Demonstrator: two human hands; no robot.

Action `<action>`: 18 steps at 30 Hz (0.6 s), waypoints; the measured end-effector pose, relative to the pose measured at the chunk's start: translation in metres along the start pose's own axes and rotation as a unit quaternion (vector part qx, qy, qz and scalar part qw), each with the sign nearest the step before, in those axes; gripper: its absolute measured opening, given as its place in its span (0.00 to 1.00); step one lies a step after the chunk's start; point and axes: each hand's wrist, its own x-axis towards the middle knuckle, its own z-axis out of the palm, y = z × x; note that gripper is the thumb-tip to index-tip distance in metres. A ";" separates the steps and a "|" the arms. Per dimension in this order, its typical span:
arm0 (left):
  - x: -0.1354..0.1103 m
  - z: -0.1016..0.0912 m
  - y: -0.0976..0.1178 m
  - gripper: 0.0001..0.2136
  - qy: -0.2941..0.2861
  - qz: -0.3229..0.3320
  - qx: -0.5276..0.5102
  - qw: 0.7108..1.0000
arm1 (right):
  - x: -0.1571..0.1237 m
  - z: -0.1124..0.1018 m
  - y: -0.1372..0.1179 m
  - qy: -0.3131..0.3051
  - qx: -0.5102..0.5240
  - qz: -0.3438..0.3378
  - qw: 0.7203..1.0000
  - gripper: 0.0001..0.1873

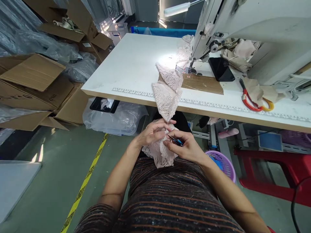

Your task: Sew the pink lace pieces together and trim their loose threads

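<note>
My left hand [155, 131] pinches a pale pink lace piece [159, 153] that hangs over my lap. Close beside it, my right hand [183, 145] is closed around small thread snips [177, 140] with dark blue handles, their tip against the lace. A thin strand runs between the lace in my hands and more lace pieces [166, 97] draped over the table's front edge. That chain of lace continues up to the sewing machine [191, 66], near its needle and presser foot.
On the white table [116, 68] lie a brown cardboard strip [204, 84], a black phone [221, 69] and red-and-yellow scissors [254, 102]. Cardboard boxes [36, 87] stand at the left. A purple basket [225, 165] and red stool [267, 174] are at the right.
</note>
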 end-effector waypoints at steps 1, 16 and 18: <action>0.000 0.003 0.000 0.22 0.000 -0.015 -0.031 0.999 | -0.001 -0.001 0.002 -0.001 -0.006 0.004 1.000 0.07; -0.022 0.006 0.002 0.12 0.154 -0.174 0.016 0.972 | 0.025 -0.011 0.046 0.046 -0.091 0.103 0.989 0.36; -0.022 0.005 0.002 0.10 0.149 -0.173 0.024 0.973 | 0.028 -0.010 0.045 0.046 -0.090 0.092 0.991 0.35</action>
